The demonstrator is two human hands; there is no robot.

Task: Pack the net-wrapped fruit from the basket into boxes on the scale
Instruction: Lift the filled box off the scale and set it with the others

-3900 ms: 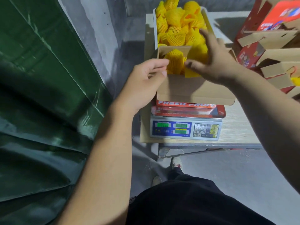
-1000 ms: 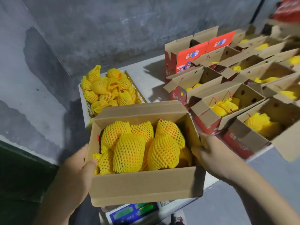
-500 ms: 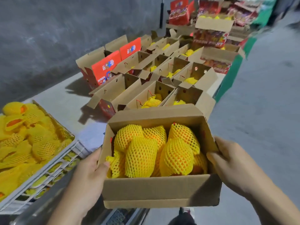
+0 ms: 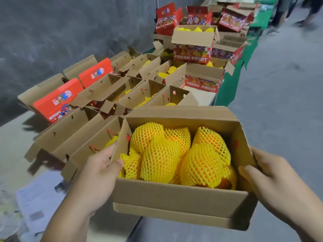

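Note:
An open cardboard box [image 4: 180, 201] filled with several yellow net-wrapped fruits [image 4: 162, 159] is held up in the air in front of me. My left hand [image 4: 97, 173] grips its left wall, thumb hooked over the rim. My right hand [image 4: 269, 179] grips the right wall the same way. The box hangs over the table's front edge, beside a row of other boxes. The basket and the scale are out of view.
Several open cardboard boxes [image 4: 97, 135], some holding yellow fruit, stand in rows on the grey table [image 4: 14, 140]. Red "FRESH FRUIT" boxes [image 4: 201, 82] are stacked further back. Papers [image 4: 36, 196] lie at the left. A person's legs [image 4: 283, 14] stand at the far right on the concrete floor.
I have lifted the full box off the scale and carried it to the right along the table. The basket and scale have dropped out of view.

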